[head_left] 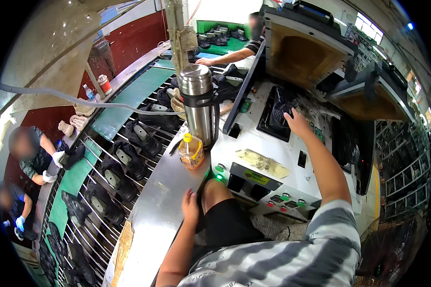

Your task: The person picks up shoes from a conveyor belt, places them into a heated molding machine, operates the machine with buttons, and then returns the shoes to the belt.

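Note:
My right hand [298, 122] reaches into the white machine [273, 160] on the right, its fingers closed on the edge of a black shoe [281, 106]. That shoe lies in a dark rectangular recess in the machine's top, below a raised lid [305, 50] with a tan lining. Over the edge of the metal table [160, 191], close to my knee, my left hand [190, 205] hangs with loosely extended fingers and nothing visible in it. Beyond it stand a bottle of orange drink [191, 154] with a yellow cap and a tall steel thermos [199, 115].
Left of the table runs a roller conveyor [88, 229] carrying several black shoes [122, 162] with pale inserts. Two people work across it; another person's arm [230, 57] reaches in at the back. A second raised lid [383, 95] hangs at right, near shoe racks [407, 162] and a fan [392, 239].

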Tool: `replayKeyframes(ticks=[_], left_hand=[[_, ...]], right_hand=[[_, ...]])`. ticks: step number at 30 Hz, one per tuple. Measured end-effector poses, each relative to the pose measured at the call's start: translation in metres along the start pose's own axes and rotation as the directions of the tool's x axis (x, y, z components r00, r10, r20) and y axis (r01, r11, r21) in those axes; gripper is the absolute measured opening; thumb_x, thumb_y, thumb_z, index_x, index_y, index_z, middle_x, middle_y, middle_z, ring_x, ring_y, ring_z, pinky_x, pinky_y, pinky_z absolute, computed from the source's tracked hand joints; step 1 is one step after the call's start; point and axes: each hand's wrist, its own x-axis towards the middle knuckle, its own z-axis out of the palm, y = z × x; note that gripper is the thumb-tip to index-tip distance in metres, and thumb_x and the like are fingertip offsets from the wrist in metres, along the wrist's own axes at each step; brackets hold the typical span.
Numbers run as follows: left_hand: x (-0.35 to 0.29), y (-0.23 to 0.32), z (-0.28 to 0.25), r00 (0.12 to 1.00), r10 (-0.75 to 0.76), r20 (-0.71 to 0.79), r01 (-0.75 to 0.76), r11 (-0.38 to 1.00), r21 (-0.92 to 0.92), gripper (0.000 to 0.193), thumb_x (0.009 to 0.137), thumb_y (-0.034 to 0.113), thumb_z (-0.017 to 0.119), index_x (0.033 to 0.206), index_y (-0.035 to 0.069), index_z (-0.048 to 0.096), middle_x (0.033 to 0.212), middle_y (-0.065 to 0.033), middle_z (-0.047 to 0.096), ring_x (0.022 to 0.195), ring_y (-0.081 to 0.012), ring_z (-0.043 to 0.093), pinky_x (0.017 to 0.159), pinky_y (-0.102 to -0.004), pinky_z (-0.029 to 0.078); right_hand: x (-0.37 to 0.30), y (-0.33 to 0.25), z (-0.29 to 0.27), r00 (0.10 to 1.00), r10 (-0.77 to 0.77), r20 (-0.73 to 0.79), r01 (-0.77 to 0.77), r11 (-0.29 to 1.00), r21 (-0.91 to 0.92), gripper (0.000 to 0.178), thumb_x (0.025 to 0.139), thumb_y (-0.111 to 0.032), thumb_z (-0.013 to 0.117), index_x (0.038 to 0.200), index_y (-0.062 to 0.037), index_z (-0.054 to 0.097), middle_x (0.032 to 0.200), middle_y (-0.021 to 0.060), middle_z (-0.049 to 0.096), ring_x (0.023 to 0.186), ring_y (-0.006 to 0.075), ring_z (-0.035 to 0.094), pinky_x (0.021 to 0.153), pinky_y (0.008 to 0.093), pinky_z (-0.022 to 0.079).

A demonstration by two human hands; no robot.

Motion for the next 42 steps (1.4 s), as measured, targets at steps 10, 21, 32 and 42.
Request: replayKeyframes(ticks=[10, 21, 32, 42], left_hand=[[0.019, 0.019, 0.100, 0.875, -0.149, 0.461, 0.366, 0.826, -0.428, 0.060, 0.099, 0.030, 0.042, 0.150, 0.002, 0.027, 0.152, -0.0170, 0.033, 0.142, -0.0315, 0.029, 0.116, -0.0443, 0.023], [-0.067, -0.010, -0.035, 0.898, -0.159, 0.411, 0.361, 0.799, -0.481, 0.044, 0.095, 0.032, 0.053, 0.131, 0.006, 0.052, 0.113, -0.0051, 0.064, 0.106, -0.0206, 0.060, 0.096, -0.0379, 0.045], [-0.115, 0.013, -0.071, 0.892, -0.049, 0.449, 0.205, 0.929, -0.308, 0.045, 0.096, 0.022, 0.056, 0.136, 0.002, 0.051, 0.115, -0.0058, 0.064, 0.103, -0.0151, 0.060, 0.091, -0.0302, 0.047], [-0.155, 0.060, -0.086, 0.760, 0.295, 0.580, -0.196, 0.954, -0.228, 0.086, 0.082, 0.020, 0.077, 0.150, 0.003, 0.026, 0.139, -0.0114, 0.046, 0.126, -0.0219, 0.046, 0.109, -0.0376, 0.036]], right_hand=[[-0.073, 0.122, -0.175, 0.847, 0.496, -0.193, -0.531, 0.770, -0.353, 0.100, 0.065, -0.046, 0.076, 0.148, -0.0108, 0.032, 0.141, 0.0227, 0.047, 0.127, 0.0390, 0.049, 0.106, 0.0467, 0.040], [-0.071, 0.224, -0.145, 0.761, 0.561, -0.325, -0.620, 0.777, -0.112, 0.098, 0.069, -0.061, 0.067, 0.144, -0.0051, 0.038, 0.142, 0.0211, 0.048, 0.130, 0.0380, 0.046, 0.108, 0.0467, 0.035], [-0.245, 0.195, -0.078, 0.328, -0.311, -0.892, -0.012, 0.943, -0.333, 0.053, 0.070, -0.037, 0.084, 0.106, 0.0002, 0.069, 0.106, 0.0198, 0.069, 0.094, 0.0374, 0.066, 0.080, 0.0456, 0.053], [-0.349, -0.001, 0.117, 0.990, -0.135, -0.033, 0.041, 0.052, 0.998, 0.048, 0.076, -0.021, 0.057, 0.118, 0.0035, 0.060, 0.120, 0.0165, 0.062, 0.108, 0.0313, 0.059, 0.098, 0.0441, 0.044]])
